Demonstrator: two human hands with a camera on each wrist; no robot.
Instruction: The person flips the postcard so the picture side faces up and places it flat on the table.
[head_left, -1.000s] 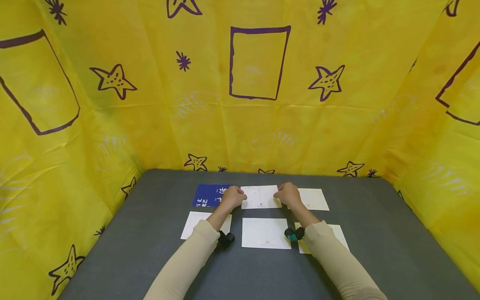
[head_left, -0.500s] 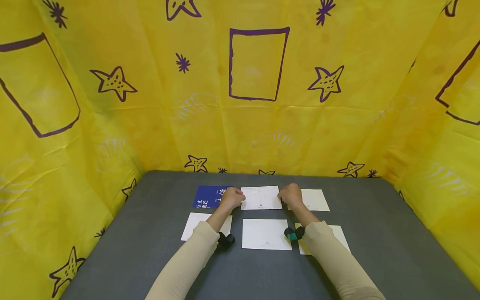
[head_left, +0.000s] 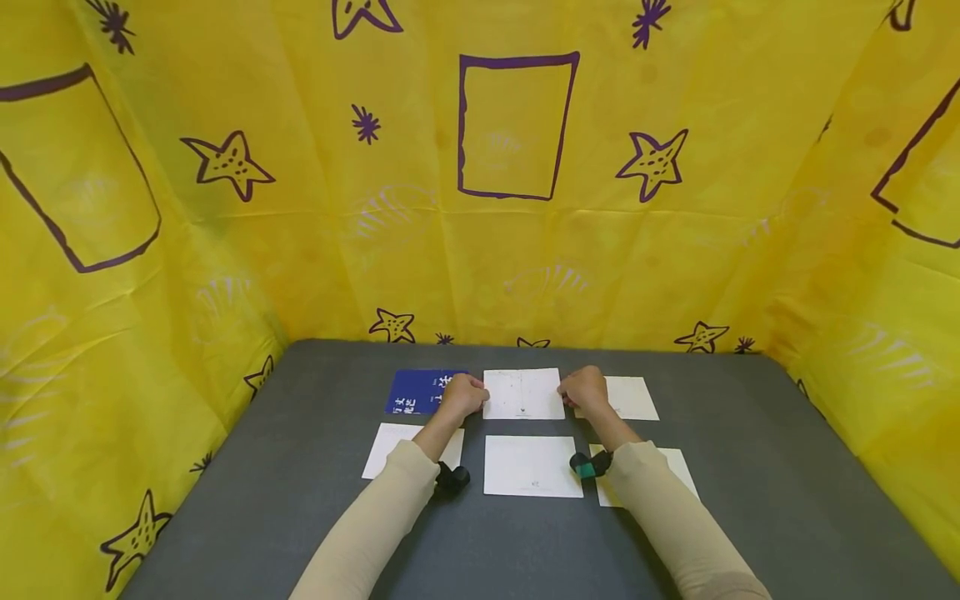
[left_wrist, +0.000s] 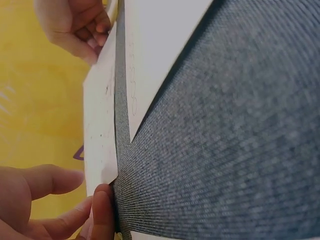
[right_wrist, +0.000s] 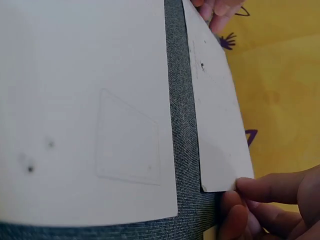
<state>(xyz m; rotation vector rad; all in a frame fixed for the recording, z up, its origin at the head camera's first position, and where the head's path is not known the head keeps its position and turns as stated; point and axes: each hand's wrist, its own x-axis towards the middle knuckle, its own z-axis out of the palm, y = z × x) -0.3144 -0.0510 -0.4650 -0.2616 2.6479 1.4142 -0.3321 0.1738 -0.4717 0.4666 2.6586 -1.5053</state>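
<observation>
A white postcard (head_left: 522,394) with faint specks and a thin line down its middle is at the centre of the back row. My left hand (head_left: 465,394) pinches its left end, fingertips at the corner and the thumb close to the far edge in the left wrist view. At the opposite end, my right hand (head_left: 587,390) grips the card's corner, thumb on top and fingers curled below. A blue card (head_left: 416,392) with white characters lies left of it, partly covered by my left hand. To the right, a cream card (head_left: 630,398) is partly behind my right hand.
Closer to me on the dark grey table (head_left: 480,550) lie a left white card (head_left: 386,446), a middle white card (head_left: 532,467) and a right cream card (head_left: 678,471), the outer two partly under my forearms. A yellow patterned cloth (head_left: 510,250) encloses the back and sides.
The postcard's far edge appears slightly higher than half a second ago. My right hand has shifted a little to the right over the last second; my left hand hardly moves.
</observation>
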